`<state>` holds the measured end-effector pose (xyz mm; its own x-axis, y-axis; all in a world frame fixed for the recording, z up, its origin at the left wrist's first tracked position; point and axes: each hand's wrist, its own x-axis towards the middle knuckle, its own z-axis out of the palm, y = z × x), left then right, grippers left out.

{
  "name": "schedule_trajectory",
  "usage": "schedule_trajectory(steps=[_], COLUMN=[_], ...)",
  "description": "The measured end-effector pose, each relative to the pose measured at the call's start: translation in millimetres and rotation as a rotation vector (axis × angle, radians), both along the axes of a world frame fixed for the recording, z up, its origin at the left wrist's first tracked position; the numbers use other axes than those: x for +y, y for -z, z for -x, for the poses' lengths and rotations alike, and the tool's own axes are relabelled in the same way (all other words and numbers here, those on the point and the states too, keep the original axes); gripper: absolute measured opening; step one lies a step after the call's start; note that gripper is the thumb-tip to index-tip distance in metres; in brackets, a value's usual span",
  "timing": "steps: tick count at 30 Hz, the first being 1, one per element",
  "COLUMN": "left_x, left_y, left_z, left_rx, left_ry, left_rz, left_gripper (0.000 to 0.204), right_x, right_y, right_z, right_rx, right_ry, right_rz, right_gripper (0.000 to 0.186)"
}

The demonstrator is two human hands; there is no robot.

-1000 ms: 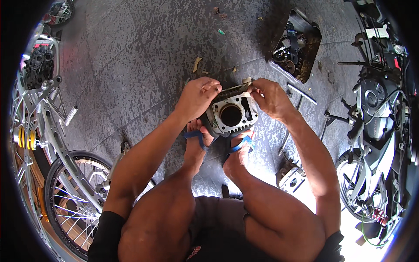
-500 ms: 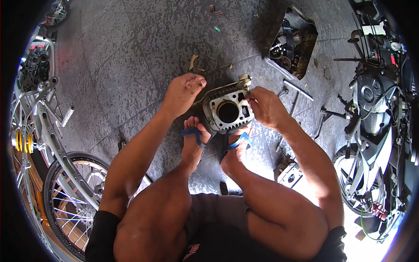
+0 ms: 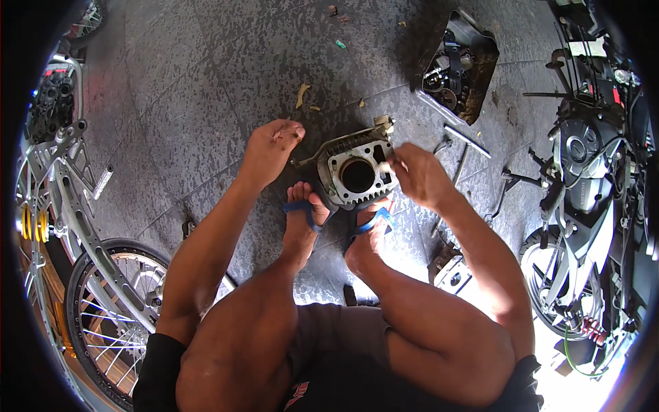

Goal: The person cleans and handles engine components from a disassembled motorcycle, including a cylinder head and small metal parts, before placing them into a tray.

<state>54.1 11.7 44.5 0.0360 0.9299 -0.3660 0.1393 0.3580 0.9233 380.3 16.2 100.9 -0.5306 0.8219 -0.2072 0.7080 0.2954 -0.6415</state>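
An engine cylinder block [image 3: 341, 165] rests at my feet, its flat metal face and round bore turned up. Its near, finned edge sits against my sandalled feet [image 3: 371, 223]. Beside the right edge of that face is my right hand [image 3: 422, 177], fingers closed in a pinch. A small pale piece [image 3: 385, 167] shows at its fingertips, too small to name. My left hand [image 3: 270, 152] is raised to the left of the block, apart from it. Its fingers are curled together, and whatever may be between them is hidden.
A dark open tub [image 3: 484, 86] of greasy engine parts stands at the far right. Near it lies a metal bar [image 3: 468, 141]. A partly stripped motorcycle [image 3: 583, 178] stands at right; a bare frame [image 3: 86, 199] and spoked wheel [image 3: 117, 323] at left. Yellowish scraps [image 3: 302, 95] litter the floor.
My left hand has moved left, farther from the block. My right hand has shifted slightly right and nearer, the pale piece still at its fingertips. The block stays in place.
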Motion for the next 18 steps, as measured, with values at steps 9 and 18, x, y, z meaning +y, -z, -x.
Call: schedule_trajectory(steps=[9, 18], left_x=[-5, -6], left_y=[8, -9], left_z=[9, 0], left_rx=[0.049, 0.128], left_ry=[-0.011, 0.036], left_rz=[0.043, 0.036], left_gripper=[0.025, 0.029], right_x=[-9, -10], right_y=[-8, -3], right_z=[-5, -4], right_rx=[-0.022, 0.033], right_ry=[0.028, -0.042], right_rz=[-0.07, -0.022], right_gripper=[0.009, 0.009])
